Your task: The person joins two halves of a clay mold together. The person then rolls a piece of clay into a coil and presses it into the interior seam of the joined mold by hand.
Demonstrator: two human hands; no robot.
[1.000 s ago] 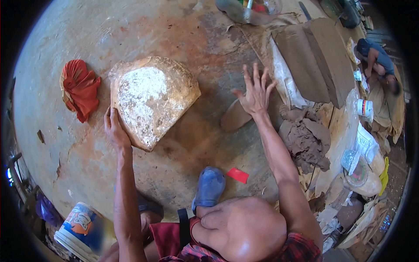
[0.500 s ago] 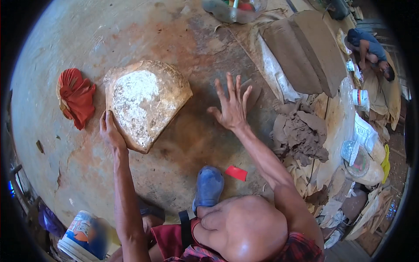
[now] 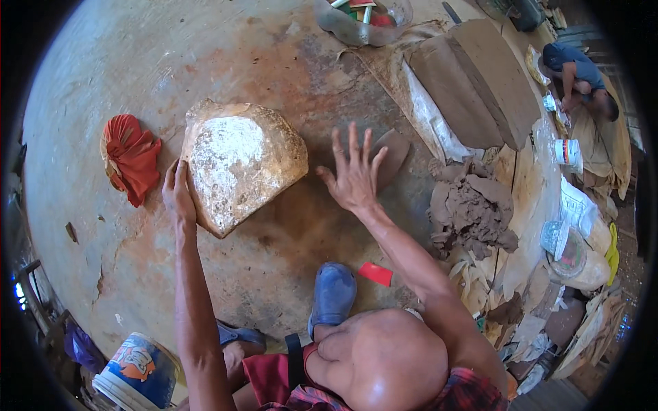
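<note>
Fingers (image 3: 182,175) of the left hand (image 3: 179,203) touch the left edge of a whitish-brown block (image 3: 240,164) on the floor (image 3: 274,65); whether they grip cannot be told. The right hand (image 3: 354,181) spreads its fingers wide, apart from the block, near a flat brown piece (image 3: 396,156). Farther right sits lumpy clay (image 3: 473,209); a red cloth (image 3: 135,161) lies at left.

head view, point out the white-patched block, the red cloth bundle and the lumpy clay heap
White-patched block (image 3: 240,159): head view, middle of top face.
Red cloth bundle (image 3: 133,162): head view, gathered folds.
Lumpy clay heap (image 3: 473,207): head view, middle of heap.
</note>
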